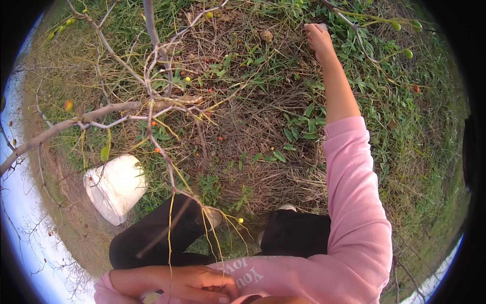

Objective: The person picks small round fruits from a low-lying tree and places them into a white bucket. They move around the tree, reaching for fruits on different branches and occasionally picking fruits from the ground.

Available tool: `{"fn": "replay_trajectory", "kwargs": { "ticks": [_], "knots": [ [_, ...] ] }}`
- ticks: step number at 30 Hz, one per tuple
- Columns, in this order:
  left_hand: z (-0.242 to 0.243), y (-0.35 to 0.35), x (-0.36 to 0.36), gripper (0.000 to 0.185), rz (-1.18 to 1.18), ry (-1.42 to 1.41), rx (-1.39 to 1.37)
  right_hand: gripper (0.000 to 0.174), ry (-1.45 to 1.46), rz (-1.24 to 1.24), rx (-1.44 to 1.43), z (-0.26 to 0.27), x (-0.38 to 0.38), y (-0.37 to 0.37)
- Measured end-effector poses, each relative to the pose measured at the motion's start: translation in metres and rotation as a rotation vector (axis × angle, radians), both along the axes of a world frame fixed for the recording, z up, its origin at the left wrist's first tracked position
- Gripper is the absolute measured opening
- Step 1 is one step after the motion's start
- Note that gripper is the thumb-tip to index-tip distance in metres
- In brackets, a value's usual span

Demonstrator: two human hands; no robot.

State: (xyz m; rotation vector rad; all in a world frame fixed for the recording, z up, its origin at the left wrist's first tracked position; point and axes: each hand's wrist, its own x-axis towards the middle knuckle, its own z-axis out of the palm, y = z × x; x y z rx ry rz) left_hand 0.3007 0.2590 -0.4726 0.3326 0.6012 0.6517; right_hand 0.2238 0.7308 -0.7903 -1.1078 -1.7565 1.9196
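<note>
My right hand point(319, 41) is stretched far forward, low over grass and leafy weeds point(343, 49). Its fingers are curled, and whether anything is between them cannot be made out. Close to my chest, my left hand point(203, 283) lies bent in front of my pink shirt point(300, 273), palm hidden and fingers partly curled. Thin yellowish twigs point(212, 239) hang across it. Small red fruits point(220, 139) are scattered over the dry grass before me, along with a few yellow-green ones point(187, 79).
A white plastic bucket point(121, 186) is at the left, beside my bent leg point(159, 231). A bare grey branch point(64, 127) with forking twigs crosses the left side between the camera and the ground. At upper right, another branch point(351, 24) carries green fruits point(408, 53).
</note>
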Motion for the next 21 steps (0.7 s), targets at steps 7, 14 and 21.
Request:
{"fn": "replay_trajectory", "kwargs": {
  "ticks": [7, 14, 21],
  "knots": [
    [-0.005, 0.002, 0.000, 0.028, 0.019, -0.006, 0.010, 0.030, 0.414, 0.104, -0.444, 0.015, -0.003, -0.023],
    [-0.001, 0.000, -0.003, 0.027, 0.038, -0.003, -0.009, 0.019, -0.259, 0.480, 0.924, -0.005, -0.087, -0.064],
    [0.000, -0.012, -0.002, 0.028, 0.108, 0.050, -0.008, 0.016, -0.457, 0.564, 1.059, -0.011, -0.094, -0.073]
  ]
}}
